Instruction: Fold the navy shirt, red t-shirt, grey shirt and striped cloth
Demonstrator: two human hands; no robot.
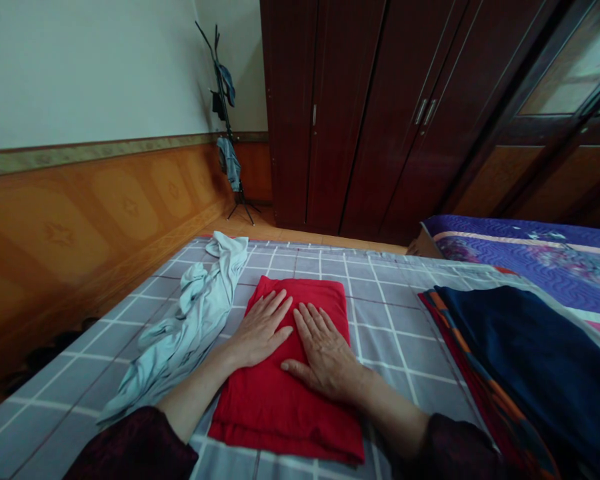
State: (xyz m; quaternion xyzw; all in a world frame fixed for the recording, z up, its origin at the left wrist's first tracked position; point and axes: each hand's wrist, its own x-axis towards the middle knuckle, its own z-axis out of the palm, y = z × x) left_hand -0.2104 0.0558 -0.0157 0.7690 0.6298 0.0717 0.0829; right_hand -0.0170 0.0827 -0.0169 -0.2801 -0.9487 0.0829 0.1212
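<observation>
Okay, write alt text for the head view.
Two bare hands press flat on folded red cloth on a checked bedsheet, between crumpled pale cloth at left and stacked dark cloths at right.

The red cloth (285, 407) lies folded into a flat, layered rectangle, lengthwise on the grey, white-lined checked sheet (390, 313).

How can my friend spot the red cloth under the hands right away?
In front of the dark wardrobe, find the grey sheet with white lines. On it lies a bright red cloth folded into a flat rectangle, with the left hand and right hand on top. It's neat, unlike the crumpled pale blue cloth, and red on top, unlike the dark blue pile.
</observation>
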